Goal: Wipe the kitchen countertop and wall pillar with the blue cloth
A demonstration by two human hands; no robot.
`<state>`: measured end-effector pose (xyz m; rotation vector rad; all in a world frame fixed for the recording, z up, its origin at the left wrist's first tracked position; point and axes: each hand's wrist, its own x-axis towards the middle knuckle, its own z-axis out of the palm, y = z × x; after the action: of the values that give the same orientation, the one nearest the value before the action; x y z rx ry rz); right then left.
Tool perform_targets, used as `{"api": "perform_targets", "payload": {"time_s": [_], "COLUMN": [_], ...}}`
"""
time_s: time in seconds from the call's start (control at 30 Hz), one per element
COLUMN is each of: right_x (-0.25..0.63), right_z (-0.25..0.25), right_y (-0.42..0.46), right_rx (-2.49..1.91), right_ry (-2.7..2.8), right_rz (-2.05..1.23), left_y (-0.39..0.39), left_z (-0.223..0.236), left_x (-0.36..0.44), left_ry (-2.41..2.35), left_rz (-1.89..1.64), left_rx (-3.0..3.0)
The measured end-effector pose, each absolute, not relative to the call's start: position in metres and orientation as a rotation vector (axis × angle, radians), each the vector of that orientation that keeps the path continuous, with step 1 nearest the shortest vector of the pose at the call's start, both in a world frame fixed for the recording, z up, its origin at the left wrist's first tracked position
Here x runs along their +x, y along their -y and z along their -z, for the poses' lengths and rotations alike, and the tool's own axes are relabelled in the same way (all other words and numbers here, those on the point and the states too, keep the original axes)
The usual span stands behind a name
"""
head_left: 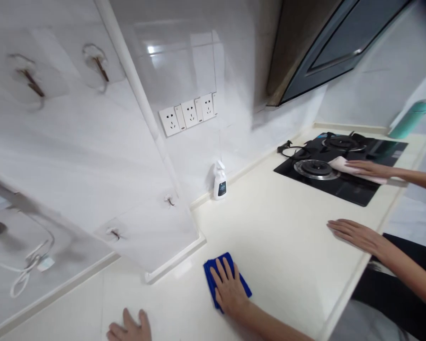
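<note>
"What's the widest thing in view?"
"The pale table (pixel 287 227), with a black stove (pixel 355 192) set in its far right part. A co-worker's hand (pixel 371 169) rests on a pale cloth (pixel 339 164) there, well apart from the blue one."

"And where's the blue cloth (pixel 212 279)?"
"On the near part of the table, directly under the right hand (pixel 232 294). From the left hand (pixel 130 329), it lies to the right and a little farther out."

"So the right is nearer?"
"Yes, it's touching: palm down, fingers slightly apart, flat on the cloth rather than gripping it. The left is spread wide on the table, with nothing seen in it, partly cut off by the view."

"Which way does the cloth run?"
"Its long axis slants from far left to near right, roughly in line with the right hand's fingers."
</note>
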<state>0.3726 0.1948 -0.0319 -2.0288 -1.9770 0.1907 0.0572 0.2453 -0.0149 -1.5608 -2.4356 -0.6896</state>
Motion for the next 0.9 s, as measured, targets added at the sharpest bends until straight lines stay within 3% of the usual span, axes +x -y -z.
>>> {"api": "perform_targets", "payload": {"time_s": [0.23,0.5,0.73,0.9], "right_x": [0.355,0.397,0.394,0.402], "right_z": [0.023,0.064,0.06,0.059], "right_y": [-0.141,-0.1,-0.096,-0.099], "right_rx": [-1.757,-1.867,-1.87,-1.723], "right_ry": [2.043,1.564,1.52,1.189], "right_rz": [-0.309,-0.133,-0.246,-0.461], "left_y": [-0.239,-0.211,-0.235,-0.267], "left_z": [0.01,-0.001,-0.04,-0.049], "left_x": [0.057,0.174,0.247,0.284], "left_ry": [2.516,2.247,2.322,2.385], "left_rz": [0.681,0.859,0.206,0.164], "left_rx": [-1.701,-2.774,-3.099,-3.335]}}
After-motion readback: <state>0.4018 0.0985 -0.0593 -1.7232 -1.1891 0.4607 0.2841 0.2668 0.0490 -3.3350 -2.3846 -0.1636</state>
